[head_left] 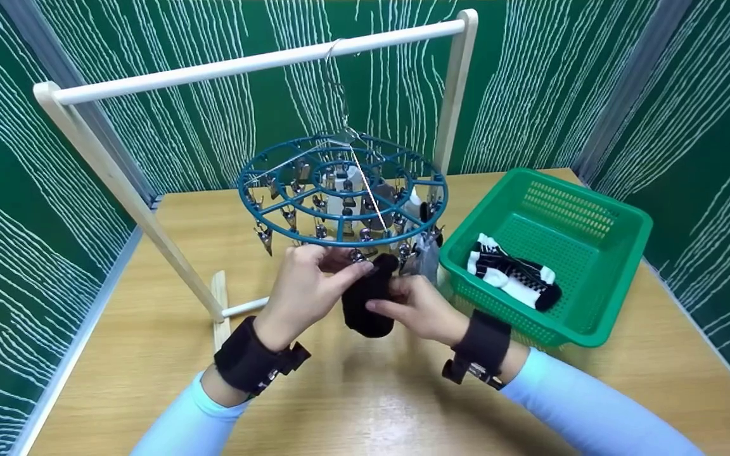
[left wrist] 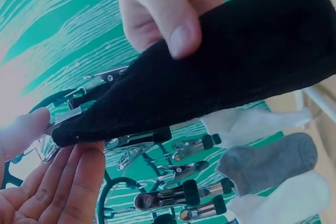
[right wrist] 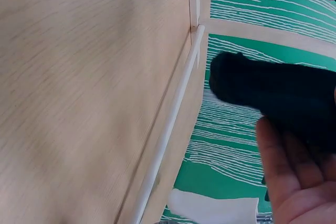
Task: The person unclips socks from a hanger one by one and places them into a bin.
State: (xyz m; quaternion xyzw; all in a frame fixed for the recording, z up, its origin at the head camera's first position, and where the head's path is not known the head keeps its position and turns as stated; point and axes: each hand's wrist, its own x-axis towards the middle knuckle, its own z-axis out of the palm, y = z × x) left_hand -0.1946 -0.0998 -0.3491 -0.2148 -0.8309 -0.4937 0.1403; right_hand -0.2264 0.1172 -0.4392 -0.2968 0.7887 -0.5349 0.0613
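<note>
A black sock hangs at the front edge of a round blue clip hanger. My left hand pinches a metal clip between thumb and fingers, and the clip sits over the sock's narrow end. With thumb on one face and fingers behind, my right hand grips the sock partway along. Grey sock and white sock hang from other clips behind it in the left wrist view. Several clips around the ring carry nothing.
The hanger hooks onto the white bar of a wooden rack. To the right, a green basket holds patterned black-and-white socks. Green walls with white streaks surround the wooden table. A white lower rod crosses behind.
</note>
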